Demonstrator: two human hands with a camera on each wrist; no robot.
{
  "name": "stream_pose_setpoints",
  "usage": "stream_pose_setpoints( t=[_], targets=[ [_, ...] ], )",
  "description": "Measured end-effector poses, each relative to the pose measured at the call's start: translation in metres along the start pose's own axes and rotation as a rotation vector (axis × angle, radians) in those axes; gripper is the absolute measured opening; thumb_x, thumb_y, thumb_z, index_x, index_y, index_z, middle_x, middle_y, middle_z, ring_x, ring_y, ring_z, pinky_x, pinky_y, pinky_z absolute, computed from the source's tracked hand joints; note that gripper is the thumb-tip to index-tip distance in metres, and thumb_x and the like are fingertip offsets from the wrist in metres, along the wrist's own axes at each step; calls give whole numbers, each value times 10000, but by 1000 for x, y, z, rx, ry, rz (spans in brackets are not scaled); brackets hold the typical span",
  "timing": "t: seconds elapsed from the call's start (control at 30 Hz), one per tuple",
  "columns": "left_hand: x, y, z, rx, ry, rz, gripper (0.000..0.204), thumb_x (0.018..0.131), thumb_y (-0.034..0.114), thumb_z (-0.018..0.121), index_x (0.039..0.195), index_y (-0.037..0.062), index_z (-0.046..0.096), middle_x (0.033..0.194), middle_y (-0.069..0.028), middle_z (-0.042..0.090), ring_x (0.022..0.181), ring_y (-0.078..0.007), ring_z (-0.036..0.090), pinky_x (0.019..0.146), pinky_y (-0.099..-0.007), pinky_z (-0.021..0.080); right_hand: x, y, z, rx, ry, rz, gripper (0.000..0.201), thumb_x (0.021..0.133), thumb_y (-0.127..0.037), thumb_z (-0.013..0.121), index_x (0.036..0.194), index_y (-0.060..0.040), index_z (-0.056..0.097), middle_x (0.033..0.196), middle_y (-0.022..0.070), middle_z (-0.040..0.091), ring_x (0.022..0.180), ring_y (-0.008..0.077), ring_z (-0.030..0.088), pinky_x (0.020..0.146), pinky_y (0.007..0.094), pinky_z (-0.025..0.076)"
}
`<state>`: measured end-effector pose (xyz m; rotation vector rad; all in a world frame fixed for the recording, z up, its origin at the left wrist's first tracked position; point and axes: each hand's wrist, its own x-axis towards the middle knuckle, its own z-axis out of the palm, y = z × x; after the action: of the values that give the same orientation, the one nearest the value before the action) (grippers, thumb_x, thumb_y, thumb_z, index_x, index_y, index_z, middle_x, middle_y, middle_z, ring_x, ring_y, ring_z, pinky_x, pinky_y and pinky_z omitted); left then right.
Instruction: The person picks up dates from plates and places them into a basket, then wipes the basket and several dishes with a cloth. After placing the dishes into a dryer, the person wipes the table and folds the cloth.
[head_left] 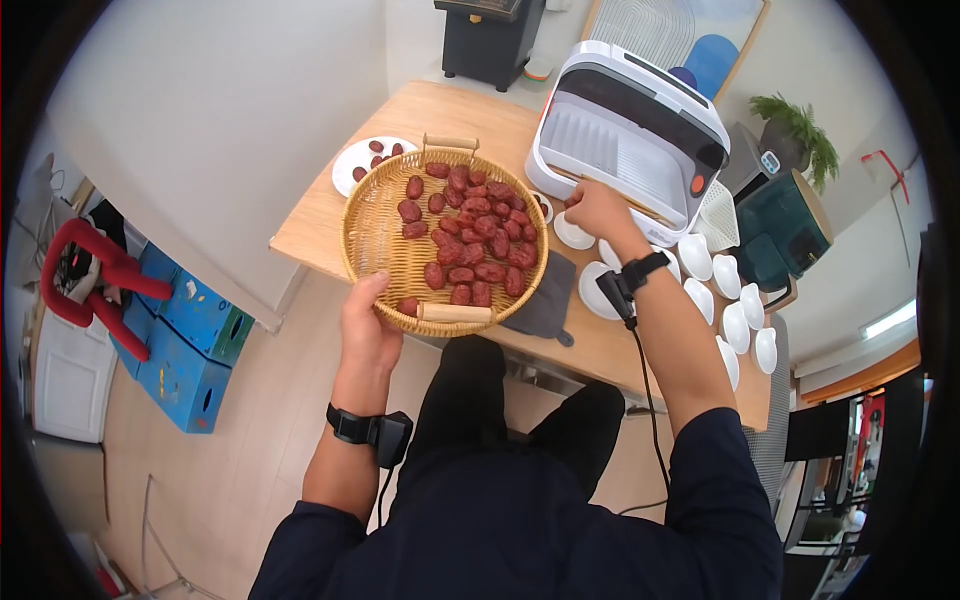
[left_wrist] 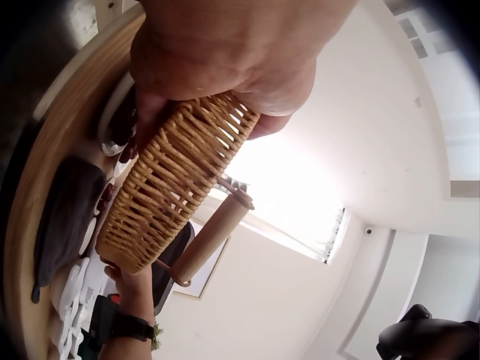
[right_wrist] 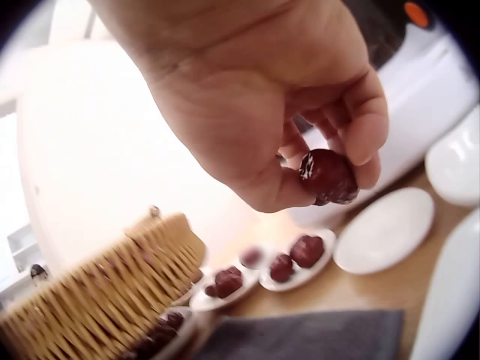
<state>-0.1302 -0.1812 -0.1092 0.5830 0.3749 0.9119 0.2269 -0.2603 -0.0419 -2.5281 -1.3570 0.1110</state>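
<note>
My left hand (head_left: 366, 328) grips the near-left rim of a round wicker basket (head_left: 375, 235), holding it tilted above the table's front edge. A pile of dried red dates (head_left: 480, 230) lies mostly in the basket's right half. My right hand (head_left: 603, 215) is to the right of the basket, over small white dishes by the white appliance. In the right wrist view it pinches a red date (right_wrist: 328, 178) between thumb and fingers. Below it, one dish (right_wrist: 300, 262) bears two dates and another dish (right_wrist: 384, 229) is bare.
A white plate (head_left: 347, 182) with several dates stands behind the basket. The white appliance (head_left: 628, 130) with a dark lid fills the table's back. Several white dishes (head_left: 735, 325) crowd the right side. A grey cloth (head_left: 545, 300) lies at the front edge, and a green appliance (head_left: 785, 230) stands far right.
</note>
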Motion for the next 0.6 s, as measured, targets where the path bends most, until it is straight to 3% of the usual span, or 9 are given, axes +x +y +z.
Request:
stream_pose_setpoints(
  t=[0.1, 0.17, 0.23, 0.3, 0.37, 0.43, 0.47, 0.53, 0.6],
  targets=[
    [2, -2, 0, 3, -12, -10, 498, 952, 179, 558, 1388, -58, 518, 1333, -173, 643, 1222, -289, 635, 1068, -445, 501, -9, -34, -30, 200, 64, -61, 299, 737, -210, 775, 975, -29, 769, 943, 164, 766, 881, 321, 735, 816, 393, 567],
    [4, -4, -1, -5, -28, -46, 495, 957, 168, 548, 1396, -58, 513, 1346, -175, 635, 1227, -289, 632, 1069, -444, 500, -21, -78, -46, 394, -149, -197, 337, 742, -161, 744, 1041, -3, 740, 966, 155, 758, 843, 246, 722, 776, 348, 559],
    [5, -8, 4, -10, -35, -64, 490, 959, 169, 547, 1392, -58, 515, 1350, -173, 632, 1225, -288, 632, 1072, -443, 499, -27, -107, -42, 368, -192, -368, 380, 752, -158, 737, 1098, 0, 730, 968, 140, 753, 865, 230, 710, 785, 345, 558],
    [4, -12, 8, -17, -34, -76, 485, 961, 169, 546, 1389, -59, 517, 1355, -171, 630, 1223, -286, 632, 1074, -443, 497, -24, -128, -26, 336, -199, -422, 362, 761, -172, 738, 1082, -6, 738, 992, 150, 753, 896, 247, 714, 804, 348, 556],
    [3, -15, 11, -31, -46, -73, 482, 959, 170, 554, 1385, -53, 523, 1350, -158, 631, 1209, -281, 638, 1058, -437, 505, -26, -131, -17, 307, -210, -479, 344, 770, -187, 739, 1067, -12, 746, 1017, 161, 754, 927, 263, 719, 824, 350, 554],
    [3, -15, 7, -11, -16, -61, 478, 956, 177, 563, 1382, -37, 531, 1341, -146, 636, 1197, -271, 641, 1029, -427, 520, -29, -132, -13, 594, -142, -534, 301, 808, -210, 729, 1036, -16, 759, 963, 146, 766, 881, 271, 727, 782, 356, 553],
    [3, -14, 4, 6, 13, -50, 474, 953, 183, 572, 1380, -21, 539, 1332, -134, 641, 1185, -261, 645, 1000, -418, 535, -28, -129, -18, 595, -143, -533, 301, 808, -210, 729, 1036, -16, 759, 963, 146, 766, 881, 271, 727, 782, 356, 553],
    [0, -5, -4, 24, 41, -36, 472, 948, 193, 581, 1377, -3, 545, 1326, -122, 644, 1177, -251, 647, 969, -407, 546, -26, -113, -42, 769, -28, -209, 271, 836, -244, 721, 988, -28, 781, 878, 136, 768, 822, 283, 733, 745, 370, 553],
    [-5, 9, -8, 57, 61, 14, 469, 936, 220, 602, 1365, 34, 561, 1316, -101, 649, 1164, -230, 648, 908, -383, 565, 10, -65, -24, 573, 202, -266, 237, 866, -242, 681, 943, -51, 799, 805, 147, 754, 783, 313, 735, 726, 400, 559]
  ],
)
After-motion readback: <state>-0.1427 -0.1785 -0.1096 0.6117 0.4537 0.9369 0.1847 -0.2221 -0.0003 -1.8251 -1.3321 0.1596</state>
